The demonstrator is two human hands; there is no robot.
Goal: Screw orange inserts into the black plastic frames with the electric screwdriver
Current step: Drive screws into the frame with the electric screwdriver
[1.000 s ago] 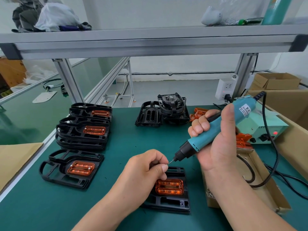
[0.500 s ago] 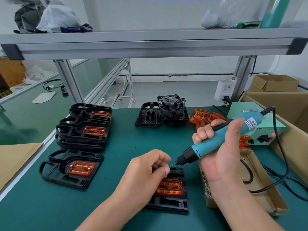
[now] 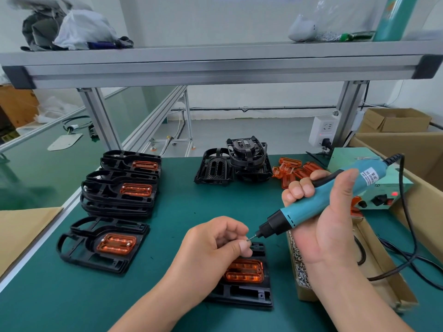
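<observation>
Head view. Electric screwdriver (image 3: 311, 207) held in right hand (image 3: 328, 224), grip wrapped fully round the teal body, bit angled down-left at centre frame. Left hand (image 3: 215, 245) grip closed to a pinch on a small screw (image 3: 247, 240) at the bit tip. Black frame (image 3: 242, 293) with orange insert (image 3: 244, 270) laid on tabletop (image 3: 167, 236), lower centre, partly covered by left hand.

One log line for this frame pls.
left hand: pinches likely screw at bit tip | right hand: grips electric screwdriver | orange insert: seated in black frame
</observation>
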